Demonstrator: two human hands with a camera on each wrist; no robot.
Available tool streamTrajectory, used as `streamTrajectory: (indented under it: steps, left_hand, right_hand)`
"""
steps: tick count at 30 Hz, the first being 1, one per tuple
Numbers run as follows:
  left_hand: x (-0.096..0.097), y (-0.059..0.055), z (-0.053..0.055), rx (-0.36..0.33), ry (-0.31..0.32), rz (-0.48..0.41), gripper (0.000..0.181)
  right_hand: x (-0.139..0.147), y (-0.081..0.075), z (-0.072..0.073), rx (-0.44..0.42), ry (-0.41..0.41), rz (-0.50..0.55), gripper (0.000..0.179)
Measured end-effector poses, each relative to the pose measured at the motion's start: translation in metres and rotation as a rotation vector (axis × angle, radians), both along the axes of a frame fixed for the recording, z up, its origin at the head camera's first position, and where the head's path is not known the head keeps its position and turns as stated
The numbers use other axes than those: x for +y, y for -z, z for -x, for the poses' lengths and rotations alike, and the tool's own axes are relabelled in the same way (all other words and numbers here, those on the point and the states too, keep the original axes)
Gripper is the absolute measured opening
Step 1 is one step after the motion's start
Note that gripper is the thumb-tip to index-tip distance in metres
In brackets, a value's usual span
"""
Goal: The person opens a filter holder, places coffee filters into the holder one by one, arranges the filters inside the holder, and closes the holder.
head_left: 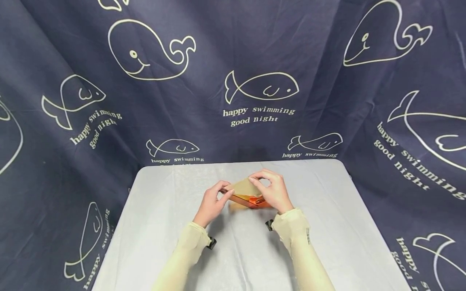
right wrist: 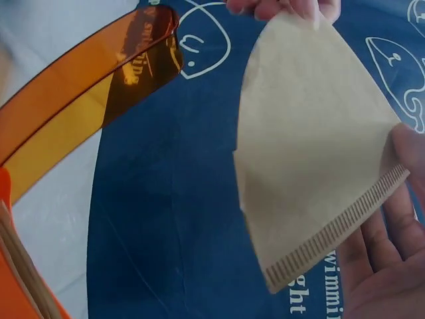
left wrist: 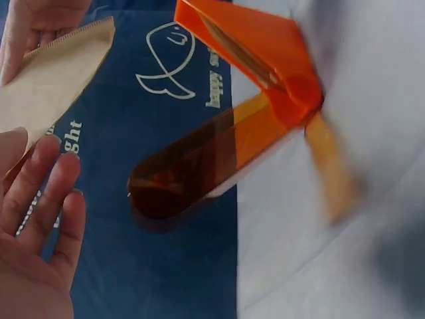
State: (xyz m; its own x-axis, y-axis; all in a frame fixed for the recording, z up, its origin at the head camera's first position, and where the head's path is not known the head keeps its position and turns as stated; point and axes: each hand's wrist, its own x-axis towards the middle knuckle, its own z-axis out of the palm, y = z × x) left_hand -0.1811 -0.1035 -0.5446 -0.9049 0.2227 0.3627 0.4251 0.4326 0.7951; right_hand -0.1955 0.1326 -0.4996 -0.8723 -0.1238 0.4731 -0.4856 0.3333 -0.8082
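Note:
A beige paper coffee filter [head_left: 244, 187], cone-shaped with a crimped edge, is held up between both hands. My left hand [head_left: 212, 203] pinches it at one end. Its other end is pinched between the thumb and fingers of my right hand [head_left: 271, 191]; the crimped edge runs beside that hand in the right wrist view. Just below the filter is an orange filter case [left wrist: 282, 50] with a see-through amber lid [left wrist: 192, 163] swung open. Several more paper filters [right wrist: 26, 266] stand inside the case. In the head view, the hands and filter partly hide the case.
A pale cloth covers the table [head_left: 153, 242], with an amber-tinted patch [head_left: 237, 207] beside the case. Dark blue curtains [head_left: 204, 113] with white whale and fish drawings hang behind and at both sides. Small black devices [head_left: 211, 243] sit at both wrists.

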Motion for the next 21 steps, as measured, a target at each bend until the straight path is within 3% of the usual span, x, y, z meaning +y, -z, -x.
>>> streamTrajectory:
  steps: [5,10,16,21]
  left_hand:
    - [0.002,0.008,0.002,-0.100,0.007,-0.099,0.007]
    - [0.003,0.010,0.006,-0.109,-0.002,-0.125,0.011]
    - [0.000,0.007,0.005,-0.075,-0.016,-0.048,0.012]
    - [-0.002,0.004,0.004,-0.054,-0.005,0.026,0.012]
  right_hand:
    - [-0.003,0.002,0.000,0.018,0.018,0.042,0.007]
    - [-0.005,-0.004,-0.001,0.011,0.017,0.057,0.007]
    - [-0.007,-0.025,-0.015,-0.024,-0.002,0.055,0.010]
    - [-0.008,-0.030,-0.016,-0.080,0.012,0.011,0.010]
